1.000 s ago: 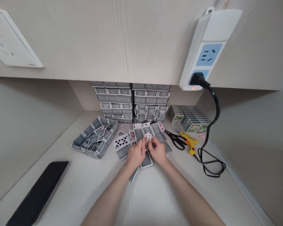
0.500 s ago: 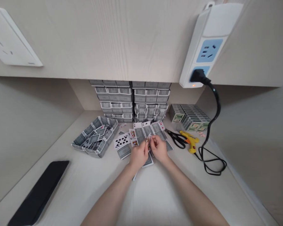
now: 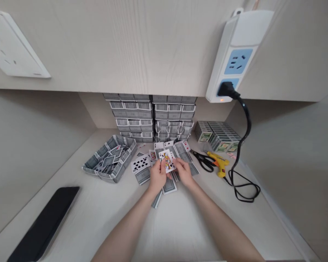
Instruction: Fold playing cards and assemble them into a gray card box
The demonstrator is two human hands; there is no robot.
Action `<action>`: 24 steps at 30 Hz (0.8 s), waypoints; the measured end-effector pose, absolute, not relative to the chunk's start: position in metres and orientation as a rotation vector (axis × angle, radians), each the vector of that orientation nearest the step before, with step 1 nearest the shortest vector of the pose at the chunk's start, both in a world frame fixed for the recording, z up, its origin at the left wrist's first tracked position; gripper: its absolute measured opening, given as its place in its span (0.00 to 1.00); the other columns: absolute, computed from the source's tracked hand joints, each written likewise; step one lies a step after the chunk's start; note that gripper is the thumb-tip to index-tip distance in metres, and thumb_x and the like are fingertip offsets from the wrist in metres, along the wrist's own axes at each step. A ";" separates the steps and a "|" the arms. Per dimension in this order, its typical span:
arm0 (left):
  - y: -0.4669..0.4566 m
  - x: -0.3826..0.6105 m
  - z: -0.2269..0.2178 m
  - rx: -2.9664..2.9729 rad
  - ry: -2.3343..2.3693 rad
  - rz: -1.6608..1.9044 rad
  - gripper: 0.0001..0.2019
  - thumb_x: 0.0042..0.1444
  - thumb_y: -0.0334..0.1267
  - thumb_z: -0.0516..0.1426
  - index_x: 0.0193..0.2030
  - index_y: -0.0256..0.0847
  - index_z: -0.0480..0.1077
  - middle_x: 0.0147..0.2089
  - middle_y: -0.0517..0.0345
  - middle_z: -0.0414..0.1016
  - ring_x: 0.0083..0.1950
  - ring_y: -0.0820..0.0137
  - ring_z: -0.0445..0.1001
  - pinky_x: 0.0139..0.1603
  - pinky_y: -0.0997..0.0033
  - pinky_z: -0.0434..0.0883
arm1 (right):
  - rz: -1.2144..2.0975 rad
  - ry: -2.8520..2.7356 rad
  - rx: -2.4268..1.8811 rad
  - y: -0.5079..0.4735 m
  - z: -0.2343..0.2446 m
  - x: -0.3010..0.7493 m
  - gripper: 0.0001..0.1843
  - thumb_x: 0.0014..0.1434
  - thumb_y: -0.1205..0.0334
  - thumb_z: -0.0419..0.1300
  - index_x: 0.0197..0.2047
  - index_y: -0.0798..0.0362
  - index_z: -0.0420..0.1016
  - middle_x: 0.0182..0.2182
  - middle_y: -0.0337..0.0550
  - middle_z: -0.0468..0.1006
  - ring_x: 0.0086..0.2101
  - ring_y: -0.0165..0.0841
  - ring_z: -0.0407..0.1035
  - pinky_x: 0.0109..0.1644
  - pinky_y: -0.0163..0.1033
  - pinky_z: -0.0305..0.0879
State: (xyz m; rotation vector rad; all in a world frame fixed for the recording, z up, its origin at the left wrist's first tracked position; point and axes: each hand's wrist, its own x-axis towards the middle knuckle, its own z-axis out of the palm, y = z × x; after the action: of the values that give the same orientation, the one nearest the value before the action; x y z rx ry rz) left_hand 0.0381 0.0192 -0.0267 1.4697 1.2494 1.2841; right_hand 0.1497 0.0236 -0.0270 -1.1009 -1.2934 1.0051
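Observation:
A queen playing card (image 3: 167,160) is held face up between my two hands, tilted slightly. My left hand (image 3: 157,177) pinches its left edge with the thumb on the face. On the opposite edge, my right hand (image 3: 183,171) grips the same card. Beneath and around my hands lie several loose cards, some face down and some face up. A ten of spades (image 3: 140,164) lies to the left of my left hand. One face-down card (image 3: 170,186) sits just below my hands on the white desk (image 3: 177,222).
A tray made of folded cards (image 3: 116,174) holds loose cards at left. Stacked card boxes (image 3: 133,110) stand behind. Black scissors (image 3: 206,162), a yellow glue gun (image 3: 221,162) with its cord, and packed card decks (image 3: 221,137) are at right. A black flat case (image 3: 47,220) lies front left.
The card in my hands was seen nearly edge-on between my fingertips; now its queen face shows flat. My hands have moved slightly apart.

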 end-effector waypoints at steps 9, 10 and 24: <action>0.023 0.032 -0.033 1.629 1.428 1.290 0.15 0.56 0.47 0.45 0.26 0.40 0.61 0.13 0.64 0.63 0.16 0.73 0.65 0.20 0.76 0.60 | 0.572 -1.692 -1.434 0.022 -0.035 0.150 0.21 0.60 0.51 0.42 0.28 0.54 0.68 0.19 0.42 0.71 0.22 0.32 0.66 0.27 0.34 0.59; 0.023 0.032 -0.034 1.674 1.466 1.295 0.15 0.56 0.47 0.45 0.25 0.40 0.61 0.14 0.64 0.63 0.17 0.73 0.65 0.20 0.77 0.59 | 0.462 -1.753 -1.493 0.020 -0.035 0.151 0.20 0.60 0.53 0.42 0.30 0.55 0.69 0.20 0.44 0.72 0.23 0.32 0.66 0.28 0.34 0.59; 0.020 0.042 -0.024 1.225 0.956 1.232 0.15 0.53 0.51 0.49 0.27 0.40 0.58 0.11 0.72 0.56 0.10 0.77 0.59 0.11 0.79 0.56 | 1.771 -0.816 -0.706 0.022 -0.018 0.143 0.31 0.55 0.37 0.39 0.32 0.54 0.70 0.18 0.42 0.71 0.15 0.32 0.63 0.15 0.35 0.57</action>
State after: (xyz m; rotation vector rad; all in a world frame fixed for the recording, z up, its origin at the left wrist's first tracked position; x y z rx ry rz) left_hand 0.0423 0.0203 -0.0240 1.2245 0.9558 1.2323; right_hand 0.1425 0.0222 -0.0182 -0.7064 -0.8162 1.7707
